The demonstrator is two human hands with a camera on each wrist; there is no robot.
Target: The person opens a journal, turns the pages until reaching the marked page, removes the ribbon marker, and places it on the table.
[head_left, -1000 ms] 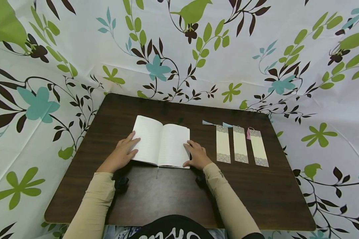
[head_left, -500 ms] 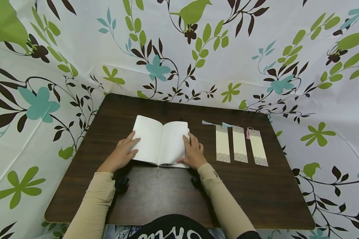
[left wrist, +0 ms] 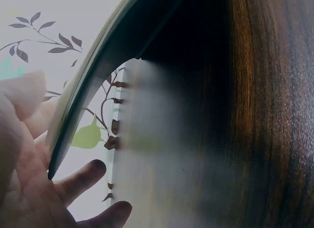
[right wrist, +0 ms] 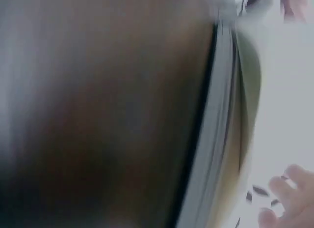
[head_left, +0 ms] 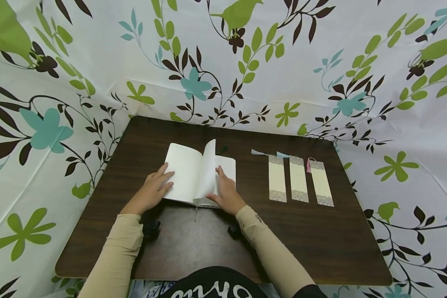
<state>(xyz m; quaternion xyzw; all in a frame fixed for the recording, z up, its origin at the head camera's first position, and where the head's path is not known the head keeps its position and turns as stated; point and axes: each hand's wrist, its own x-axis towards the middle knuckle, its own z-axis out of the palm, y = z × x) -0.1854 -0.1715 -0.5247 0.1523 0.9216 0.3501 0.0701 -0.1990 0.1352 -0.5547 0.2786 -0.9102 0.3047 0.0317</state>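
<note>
A notebook [head_left: 182, 174] with blank-looking white pages lies spread on the table, one leaf [head_left: 208, 165] standing upright near its spine. At its left edge my left hand [head_left: 154, 188] holds it, thumb on the page. In the left wrist view the dark cover edge [left wrist: 73, 125] passes between the digits, other fingers [left wrist: 81, 181] on the outer side. My right hand [head_left: 227, 192] is spread over the right page, fingertips by the raised leaf. The right wrist view is blurred; the page block [right wrist: 216, 115] shows there, with fingers [right wrist: 289, 198] at lower right. Where they touch is unclear.
Three cream bookmarks with tassels lie to the right: one with a grey-blue tassel [head_left: 277, 178], one light blue [head_left: 299, 180], one pink [head_left: 321, 184]. A ribbon [head_left: 195, 215] hangs from the notebook's lower edge. Patterned cloth [head_left: 246, 62] surrounds the dark wooden table [head_left: 301, 244].
My right hand has moved left from the notebook's right edge, and a leaf has lifted and swung left to stand upright. The left hand has stayed in place.
</note>
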